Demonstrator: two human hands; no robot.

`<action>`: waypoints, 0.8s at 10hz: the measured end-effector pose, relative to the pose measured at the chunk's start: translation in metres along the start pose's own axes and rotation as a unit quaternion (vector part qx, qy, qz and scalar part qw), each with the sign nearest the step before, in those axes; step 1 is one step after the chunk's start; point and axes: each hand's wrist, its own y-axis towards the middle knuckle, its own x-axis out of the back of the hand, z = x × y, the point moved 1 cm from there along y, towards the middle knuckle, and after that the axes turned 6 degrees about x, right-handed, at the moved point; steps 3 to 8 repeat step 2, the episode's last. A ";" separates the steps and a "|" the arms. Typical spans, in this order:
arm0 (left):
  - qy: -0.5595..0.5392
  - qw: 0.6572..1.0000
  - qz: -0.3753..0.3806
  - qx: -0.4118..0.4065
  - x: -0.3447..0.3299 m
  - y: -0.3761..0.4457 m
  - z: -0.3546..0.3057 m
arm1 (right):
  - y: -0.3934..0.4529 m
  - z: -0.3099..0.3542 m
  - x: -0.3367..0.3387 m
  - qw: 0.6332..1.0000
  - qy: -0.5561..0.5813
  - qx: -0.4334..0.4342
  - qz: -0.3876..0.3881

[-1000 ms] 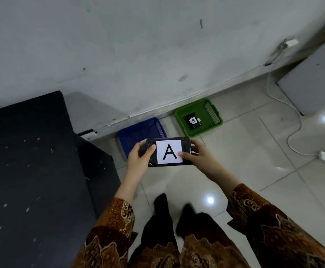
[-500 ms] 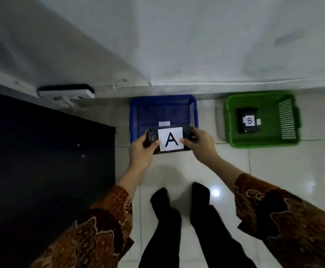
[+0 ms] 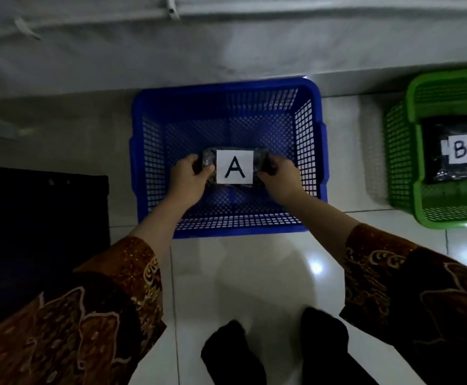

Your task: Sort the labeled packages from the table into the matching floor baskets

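- Head view, looking straight down: package A (image 3: 234, 167) sits inside the outline of the blue basket (image 3: 226, 91), held between both hands.
- Left hand (image 3: 189, 180) wraps the package's left end, thumb on top near the label edge, fingers curled under. Closed on it.
- Right hand (image 3: 278, 176) mirrors that on the right end. Also closed, no visible gap.
- Long axis of the package runs left-right, parallel to the basket's near and far walls; label faces up, "A" upright to the wearer.
- Package looks centred, slightly toward the near wall. Can't tell whether it's touching the mesh floor or just above it.
- Neither hand is nearer; grip is symmetric, so I'd expect both to let go together and pull back toward the body.
- Basket looks otherwise empty, so nothing to foul the drop.
- Green basket (image 3: 399, 162) stands to the right, well apart, already holding package B (image 3: 454, 151).
- Dark table (image 3: 41, 218) is at lower left.
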 end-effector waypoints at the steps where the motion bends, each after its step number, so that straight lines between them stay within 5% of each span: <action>1: 0.009 1.000 0.006 0.004 -0.001 0.009 0.004 | 0.003 -0.002 -0.004 1.000 0.009 0.000 0.021; 8: 0.022 0.999 0.018 0.025 0.001 0.005 -0.001 | -0.003 0.002 0.004 0.998 0.022 -0.011 0.051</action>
